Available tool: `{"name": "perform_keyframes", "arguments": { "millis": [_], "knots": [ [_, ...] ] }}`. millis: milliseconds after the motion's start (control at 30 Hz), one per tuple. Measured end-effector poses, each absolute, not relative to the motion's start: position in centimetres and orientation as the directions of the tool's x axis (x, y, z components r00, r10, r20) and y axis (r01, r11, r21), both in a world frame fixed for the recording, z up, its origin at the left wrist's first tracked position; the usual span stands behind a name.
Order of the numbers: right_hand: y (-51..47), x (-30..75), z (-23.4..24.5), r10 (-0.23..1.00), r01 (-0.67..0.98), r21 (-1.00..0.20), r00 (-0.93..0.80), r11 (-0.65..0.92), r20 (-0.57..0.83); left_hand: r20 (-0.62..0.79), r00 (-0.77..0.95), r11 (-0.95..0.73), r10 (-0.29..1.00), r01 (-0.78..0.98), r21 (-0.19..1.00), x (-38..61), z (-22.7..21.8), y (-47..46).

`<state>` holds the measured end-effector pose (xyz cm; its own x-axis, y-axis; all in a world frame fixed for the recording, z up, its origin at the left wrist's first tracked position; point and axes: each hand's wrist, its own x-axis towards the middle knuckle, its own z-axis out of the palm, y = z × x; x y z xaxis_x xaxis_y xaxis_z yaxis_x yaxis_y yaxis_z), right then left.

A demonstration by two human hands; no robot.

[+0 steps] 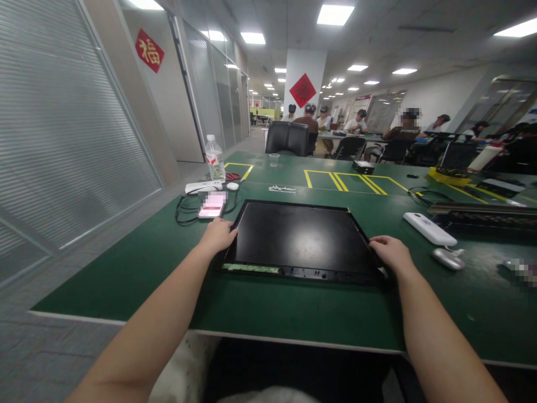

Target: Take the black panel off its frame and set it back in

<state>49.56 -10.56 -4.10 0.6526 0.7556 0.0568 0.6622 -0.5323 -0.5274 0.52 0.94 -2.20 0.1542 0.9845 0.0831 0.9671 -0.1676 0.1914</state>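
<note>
Left hand and right hand hold side edges of LCD panel. Uneven lift could twist it, maybe cracking green circuit strip.

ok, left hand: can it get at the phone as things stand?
Likely yes: the phone lies just past the left hand, nothing visible between. It would probably have to leave the screen's edge first.
</note>
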Motion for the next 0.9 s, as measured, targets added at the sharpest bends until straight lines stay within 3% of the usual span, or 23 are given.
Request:
{"name": "perform_keyframes", "arguments": {
  "millis": [400,633,767,900],
  "knots": [
    [-10.3,50.1,-5.1,0.797,0.727,-0.471,0.598,-0.500,0.078,0.105,0.166,-0.195,0.981,0.884,0.426,0.9,-1.9,1.1],
    [-10.2,50.3,-5.3,0.801,0.732,-0.456,0.595,-0.506,0.065,0.110,0.044,-0.102,0.993,0.789,0.606,0.7,-1.5,1.1],
    [-10.1,50.3,-5.3,0.800,0.731,-0.458,0.596,-0.506,0.068,0.047,-0.071,0.004,0.996,0.581,0.814,0.9,-1.5,0.9],
    [-10.1,50.3,-5.4,0.799,0.724,-0.473,0.597,-0.503,0.064,-0.149,-0.137,0.181,0.979,0.265,0.947,1.3,-1.2,0.6]
  ]
}}
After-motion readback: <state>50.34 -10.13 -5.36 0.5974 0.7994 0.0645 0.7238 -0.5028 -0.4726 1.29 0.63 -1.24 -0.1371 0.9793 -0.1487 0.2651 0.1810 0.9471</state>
